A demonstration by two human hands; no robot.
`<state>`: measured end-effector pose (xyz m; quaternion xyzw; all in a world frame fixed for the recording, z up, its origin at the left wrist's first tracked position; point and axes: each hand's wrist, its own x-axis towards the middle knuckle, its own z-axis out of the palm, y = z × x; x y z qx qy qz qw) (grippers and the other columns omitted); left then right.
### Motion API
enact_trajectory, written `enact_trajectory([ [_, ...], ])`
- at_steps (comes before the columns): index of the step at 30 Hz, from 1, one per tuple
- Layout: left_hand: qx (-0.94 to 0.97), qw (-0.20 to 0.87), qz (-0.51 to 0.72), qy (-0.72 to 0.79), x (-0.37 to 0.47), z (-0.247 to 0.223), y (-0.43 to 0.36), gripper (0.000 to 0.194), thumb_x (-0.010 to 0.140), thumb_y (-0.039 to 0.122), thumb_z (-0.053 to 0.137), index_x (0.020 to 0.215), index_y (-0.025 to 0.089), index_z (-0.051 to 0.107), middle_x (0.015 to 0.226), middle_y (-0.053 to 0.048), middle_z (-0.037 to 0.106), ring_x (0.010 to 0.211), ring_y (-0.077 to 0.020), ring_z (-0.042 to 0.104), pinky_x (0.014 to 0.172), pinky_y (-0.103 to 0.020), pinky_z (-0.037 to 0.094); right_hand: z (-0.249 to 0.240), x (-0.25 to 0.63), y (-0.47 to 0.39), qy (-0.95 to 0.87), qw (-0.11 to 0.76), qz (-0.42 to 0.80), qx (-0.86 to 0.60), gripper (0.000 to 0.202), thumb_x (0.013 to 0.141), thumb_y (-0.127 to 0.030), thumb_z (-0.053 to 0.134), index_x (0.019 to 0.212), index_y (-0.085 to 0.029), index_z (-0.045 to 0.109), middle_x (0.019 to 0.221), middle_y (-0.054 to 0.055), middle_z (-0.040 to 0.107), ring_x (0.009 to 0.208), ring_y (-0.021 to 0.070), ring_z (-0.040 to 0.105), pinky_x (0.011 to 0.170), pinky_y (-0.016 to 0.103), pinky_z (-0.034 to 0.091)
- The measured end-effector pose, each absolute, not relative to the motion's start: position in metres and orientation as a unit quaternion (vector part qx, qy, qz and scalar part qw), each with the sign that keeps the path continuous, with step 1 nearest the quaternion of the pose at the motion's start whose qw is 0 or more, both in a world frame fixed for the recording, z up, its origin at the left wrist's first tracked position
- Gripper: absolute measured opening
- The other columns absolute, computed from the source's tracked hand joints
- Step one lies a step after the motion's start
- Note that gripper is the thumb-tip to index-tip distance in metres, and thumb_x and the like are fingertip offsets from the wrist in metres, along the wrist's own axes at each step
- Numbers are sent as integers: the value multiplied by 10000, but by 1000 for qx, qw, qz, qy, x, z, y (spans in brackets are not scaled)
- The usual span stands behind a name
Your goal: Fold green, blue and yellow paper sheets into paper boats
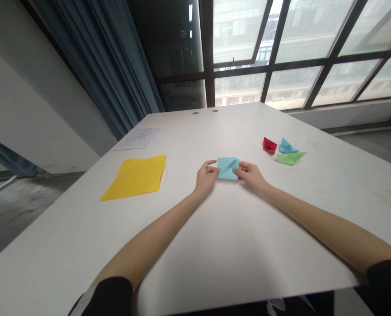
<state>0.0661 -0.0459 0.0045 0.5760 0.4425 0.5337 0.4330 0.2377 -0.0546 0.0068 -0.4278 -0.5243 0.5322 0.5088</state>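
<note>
White table [198, 245], where left fingers [213, 170] and right fingers [239, 171] pinch opposite edges of a blue paper square [227, 163] between them, partway folded I'd guess, while three folded shapes [285, 149] past the right fingers look pretty much done.

Boats [286, 157] lie right of the paper [226, 163] (a sheet [136, 177] left).

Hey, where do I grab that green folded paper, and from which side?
Probably pinch the green folded paper by its pointed right end, coming in from the right: that tip juts out free, while the red folded paper and blue folded paper sit close by its left and far sides.
</note>
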Motion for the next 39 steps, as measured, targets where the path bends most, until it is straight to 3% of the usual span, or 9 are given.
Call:
enact_trajectory([
  [3,587,421,530,444,66,6,-47,380,670,217,600,1032,156,503,683,24,582,602,-84,529,581,-201,405,7,241,-51,-569,484,507,-430,310,642,-298,631,901,-127,634,526,-41,569,435,75,463,453,203,382],
  [8,638,414,463,455,64,5,-47,233,686,240,576,902,156,555,550,59,487,520,-82,474,540,-203,373,4,248,-45,-651,406,479,-426,321,699,-276,537,979,-146,624,701,9,651,620,137,568,592,252,438],
  [12,708,292,389,512,63,4,-51,120,712,266,549,772,168,581,594,23,546,566,-114,493,571,-238,376,2,254,-44,-728,365,279,-508,395,703,-259,549,1088,-181,584,718,6,656,579,126,533,590,259,428],
  [15,773,176,343,504,63,3,-54,123,735,276,529,716,168,585,677,-20,585,690,-161,518,676,-291,395,2,256,-46,-769,330,185,-516,346,706,-254,562,1045,-204,608,836,31,670,651,143,549,652,283,436],
  [22,840,62,302,447,55,6,-53,214,748,195,531,952,170,589,919,-73,576,898,-203,482,820,-347,398,-1,255,-47,-802,327,141,-479,324,744,-240,545,1062,-191,574,900,48,635,671,138,548,679,295,457],
  [26,901,58,235,360,50,8,-50,227,816,167,425,922,181,625,928,-75,605,899,-189,504,818,-331,415,4,259,-48,-859,281,122,-410,199,803,-272,484,881,-182,644,844,67,636,776,171,567,757,322,448],
  [31,911,79,241,324,47,8,-47,254,813,168,422,984,177,611,998,-82,625,933,-191,529,863,-354,403,9,270,-47,-896,263,133,-334,316,759,-368,559,1014,-192,623,976,86,642,943,214,560,858,365,416],
  [35,911,127,262,292,40,9,-44,240,781,223,497,984,183,617,968,-83,640,930,-197,544,866,-350,395,11,275,-47,-901,260,149,-315,385,714,-422,606,1031,-205,619,971,76,655,918,216,577,852,365,412],
  [39,908,151,257,295,34,11,-40,314,726,346,581,991,182,614,925,-74,652,864,-193,555,822,-328,410,12,275,-47,-898,261,155,-318,337,751,-423,567,1003,-210,635,948,69,668,889,208,583,832,351,413],
])
